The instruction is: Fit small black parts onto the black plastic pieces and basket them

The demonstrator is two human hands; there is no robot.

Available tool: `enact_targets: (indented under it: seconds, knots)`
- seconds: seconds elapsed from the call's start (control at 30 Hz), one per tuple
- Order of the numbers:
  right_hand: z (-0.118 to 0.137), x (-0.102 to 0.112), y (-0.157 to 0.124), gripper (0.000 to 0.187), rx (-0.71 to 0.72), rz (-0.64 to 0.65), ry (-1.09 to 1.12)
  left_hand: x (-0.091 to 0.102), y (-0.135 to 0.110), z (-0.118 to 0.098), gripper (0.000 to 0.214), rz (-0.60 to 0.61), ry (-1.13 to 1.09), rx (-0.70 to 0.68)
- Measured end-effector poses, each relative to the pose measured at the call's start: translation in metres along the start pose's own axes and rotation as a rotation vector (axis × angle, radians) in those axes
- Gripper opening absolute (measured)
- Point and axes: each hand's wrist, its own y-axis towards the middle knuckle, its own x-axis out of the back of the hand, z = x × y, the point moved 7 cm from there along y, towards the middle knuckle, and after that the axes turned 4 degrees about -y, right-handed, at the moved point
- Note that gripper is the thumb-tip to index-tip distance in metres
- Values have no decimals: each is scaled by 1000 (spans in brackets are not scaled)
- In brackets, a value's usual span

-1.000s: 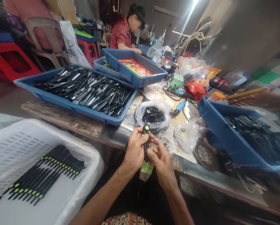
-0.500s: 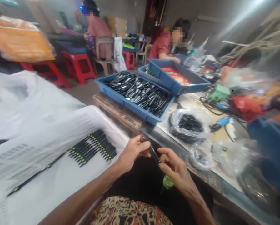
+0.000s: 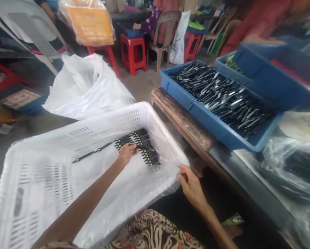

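Your left hand [image 3: 127, 154] is on the green-tipped black sticks [image 3: 144, 148], laid side by side in the white plastic basket [image 3: 144, 112] so they sit tidily; whether those fingers grip, you cannot tell. Your right hand [image 3: 191, 183], fingers open, touches the plastic liner [image 3: 144, 193] at the basket's edge.

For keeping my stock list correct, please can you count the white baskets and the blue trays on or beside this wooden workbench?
White plastic basket: 1
Blue plastic trays: 3
Total: 4
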Motion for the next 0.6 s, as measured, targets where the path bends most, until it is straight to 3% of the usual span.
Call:
enact_targets:
  seconds: [0.13, 0.23, 0.4, 0.6]
  knots:
    - [-2, -9, -2, 28, 37, -29, -32, 80, 34, 45, 13, -268, -47, 110]
    - [-1, -8, -3, 30, -20, 7, -22, 114, 46, 82, 18, -408, -93, 206]
    - [-6, -5, -22, 34, -125, 60, 6, 132, 63, 124, 19, -510, -208, 277]
    - [-21, 4, -57, 35, -237, 165, -45, 137, 80, 136, 20, -538, -291, 236]
